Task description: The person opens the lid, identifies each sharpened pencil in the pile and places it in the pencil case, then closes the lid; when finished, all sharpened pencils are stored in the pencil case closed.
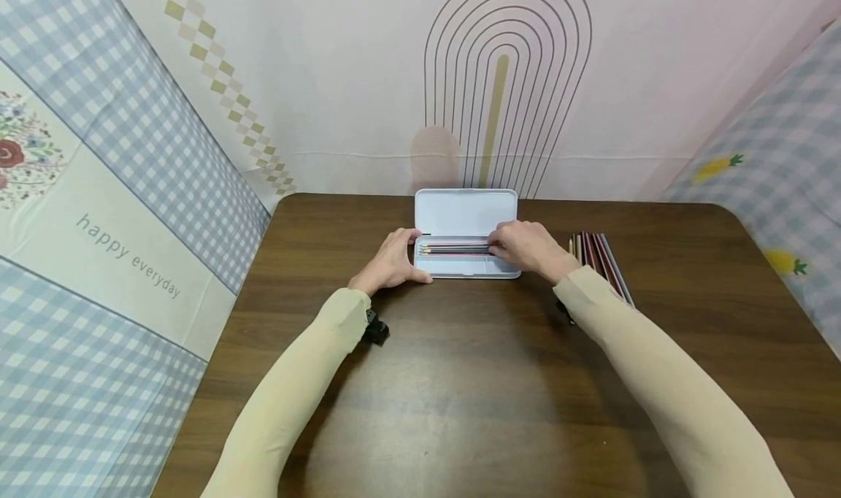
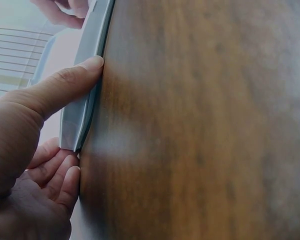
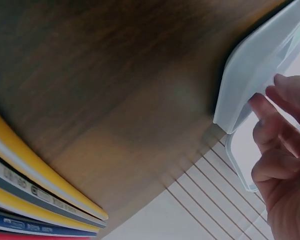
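Observation:
A white hinged pencil case (image 1: 453, 268) lies with its lid raised near the table's far edge. Several pencils (image 1: 453, 250) lie lengthwise in its tray. My left hand (image 1: 392, 259) grips the case's left end, the thumb (image 2: 72, 85) along the front wall and the fingers around the end. Over the right part of the tray, my right hand (image 1: 528, 246) reaches in with bent fingers (image 3: 270, 125) at the pencils' right ends. The palm hides those ends, and I cannot tell whether the fingers hold a pencil.
More coloured pencils (image 1: 598, 253) lie side by side on the brown wooden table (image 1: 460, 381), right of the case and partly under my right forearm. A patterned cloth (image 1: 342, 82) hangs behind the table's far edge. Checked cloth (image 1: 85, 104) hangs at the left.

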The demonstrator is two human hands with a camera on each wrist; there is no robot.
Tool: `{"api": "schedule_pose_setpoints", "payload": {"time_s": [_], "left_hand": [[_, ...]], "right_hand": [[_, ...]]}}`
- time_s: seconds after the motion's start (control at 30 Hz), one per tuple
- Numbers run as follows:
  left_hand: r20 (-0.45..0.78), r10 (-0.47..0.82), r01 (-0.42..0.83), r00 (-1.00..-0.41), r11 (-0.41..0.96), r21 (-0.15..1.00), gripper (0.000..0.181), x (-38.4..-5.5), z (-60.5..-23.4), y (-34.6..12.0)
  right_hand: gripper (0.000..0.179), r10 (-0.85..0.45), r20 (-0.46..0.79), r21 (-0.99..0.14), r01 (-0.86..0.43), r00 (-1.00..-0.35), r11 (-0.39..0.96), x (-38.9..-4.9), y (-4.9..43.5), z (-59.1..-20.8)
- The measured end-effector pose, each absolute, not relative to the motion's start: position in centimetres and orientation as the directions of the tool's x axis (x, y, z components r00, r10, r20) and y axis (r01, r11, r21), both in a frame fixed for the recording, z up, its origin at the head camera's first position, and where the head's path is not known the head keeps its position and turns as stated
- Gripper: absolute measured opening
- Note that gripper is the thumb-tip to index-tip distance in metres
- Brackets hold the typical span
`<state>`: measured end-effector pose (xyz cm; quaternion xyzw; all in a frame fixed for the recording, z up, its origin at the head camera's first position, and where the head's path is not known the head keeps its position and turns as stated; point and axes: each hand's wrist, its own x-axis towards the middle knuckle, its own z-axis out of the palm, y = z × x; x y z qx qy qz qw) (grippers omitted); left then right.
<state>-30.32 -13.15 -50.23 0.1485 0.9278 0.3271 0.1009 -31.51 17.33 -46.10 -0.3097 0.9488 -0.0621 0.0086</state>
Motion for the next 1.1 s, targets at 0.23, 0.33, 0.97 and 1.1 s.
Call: {"api": "schedule_pose_setpoints", "payload": {"time_s": [0.23,0.33,0.97,1.1], "left_hand": [[-0.102,0.342,0.200,-0.934,0.738,0.644,0.102,-30.1,-50.0,-13.1],[-0.109,0.338,0.188,-0.935,0.730,0.657,0.101,-30.1,-49.8,-13.1],[-0.112,0.342,0.192,-0.933,0.738,0.647,0.100,-29.8,-49.5,-13.1],[-0.108,0.341,0.197,-0.934,0.742,0.641,0.103,-30.4,-50.4,-13.3]], "right_hand": [[0.020,-0.520,0.169,-0.185,-0.546,-0.837,0.817,-30.3,17.9,-45.6],[0.022,-0.465,0.225,-0.235,-0.511,-0.856,0.827,-29.6,18.1,-45.0],[0.027,-0.074,0.286,-0.399,-0.189,-0.955,0.897,-24.7,22.0,-43.1],[0.027,-0.025,0.225,-0.413,-0.119,-0.974,0.903,-23.9,22.9,-43.2]]}}
